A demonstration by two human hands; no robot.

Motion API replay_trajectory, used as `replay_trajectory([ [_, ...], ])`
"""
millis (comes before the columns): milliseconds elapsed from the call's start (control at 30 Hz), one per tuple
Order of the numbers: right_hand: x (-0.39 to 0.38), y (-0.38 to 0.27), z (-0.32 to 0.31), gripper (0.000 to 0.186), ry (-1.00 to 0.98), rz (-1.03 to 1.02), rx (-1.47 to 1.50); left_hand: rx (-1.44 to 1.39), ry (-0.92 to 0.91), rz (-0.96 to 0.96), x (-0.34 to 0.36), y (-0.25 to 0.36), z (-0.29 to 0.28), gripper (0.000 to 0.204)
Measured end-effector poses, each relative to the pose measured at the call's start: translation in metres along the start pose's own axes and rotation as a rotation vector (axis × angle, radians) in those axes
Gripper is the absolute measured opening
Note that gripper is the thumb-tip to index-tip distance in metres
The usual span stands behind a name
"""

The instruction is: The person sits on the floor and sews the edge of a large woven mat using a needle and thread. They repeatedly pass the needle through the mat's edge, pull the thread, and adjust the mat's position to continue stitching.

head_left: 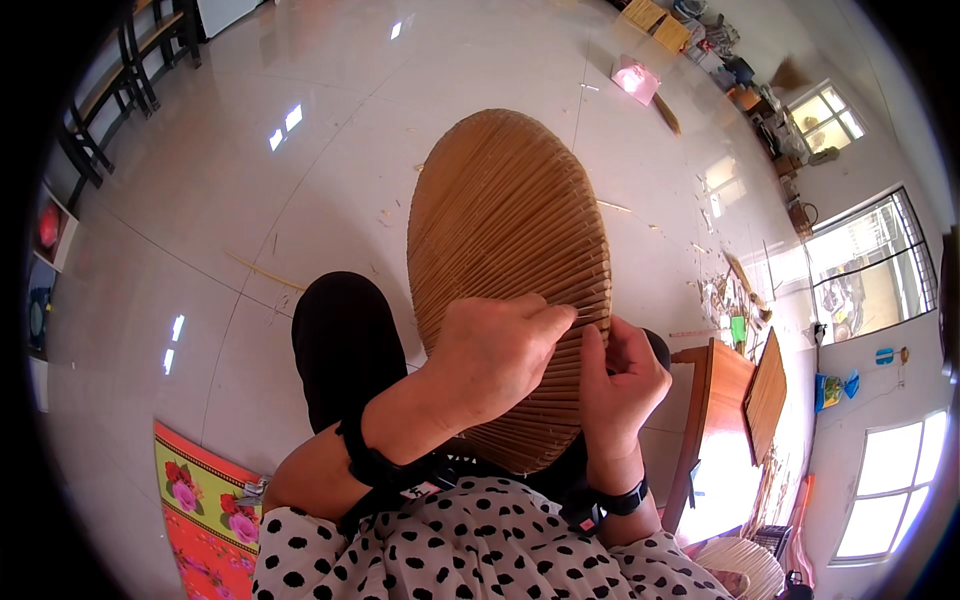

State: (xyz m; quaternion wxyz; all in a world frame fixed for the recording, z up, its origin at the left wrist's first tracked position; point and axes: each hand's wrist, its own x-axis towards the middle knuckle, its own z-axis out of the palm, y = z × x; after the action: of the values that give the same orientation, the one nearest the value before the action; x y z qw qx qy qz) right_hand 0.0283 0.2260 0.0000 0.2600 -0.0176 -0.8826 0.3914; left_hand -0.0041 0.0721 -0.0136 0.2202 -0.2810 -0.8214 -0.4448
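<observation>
An oval disc of narrow brown ribbed strips, like a woven fan (505, 200), stands over my lap with a stitched rim. My left hand (495, 355) is closed over its face near the right edge, thumb and forefinger pinched on what looks like a thin strand or needle, too small to make out. My right hand (625, 380) grips the disc's right rim just below that pinch, thumb on the front and fingers curled at the edge. My dark-clad knee (340, 340) shows left of the disc.
A wooden table (700, 430) with boards and strips stands at right. Straw scraps (720, 290) lie on the tiled floor (200, 250). A floral mat (205, 490) is at lower left, benches (125, 90) at upper left, and another pale disc (750, 565) at lower right.
</observation>
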Motion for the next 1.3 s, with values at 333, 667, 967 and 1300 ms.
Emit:
replay_trajectory([
  [333,-0.001,0.003,0.002,0.019,0.005,-0.023,0.006,0.143,-0.049,0.04,0.004,0.005,-0.011,0.022],
  [667,-0.002,0.008,0.005,0.018,0.036,-0.113,0.016,0.073,-0.041,0.035,0.004,0.002,-0.011,0.022],
  [967,-0.006,-0.015,0.017,0.024,-0.035,-0.231,0.114,0.074,-0.104,-0.008,0.002,0.004,-0.043,0.022],
  [1300,-0.016,0.001,0.035,0.046,-0.351,-0.317,0.696,0.024,-0.3,-0.141,-0.016,0.001,-0.097,0.02],
])
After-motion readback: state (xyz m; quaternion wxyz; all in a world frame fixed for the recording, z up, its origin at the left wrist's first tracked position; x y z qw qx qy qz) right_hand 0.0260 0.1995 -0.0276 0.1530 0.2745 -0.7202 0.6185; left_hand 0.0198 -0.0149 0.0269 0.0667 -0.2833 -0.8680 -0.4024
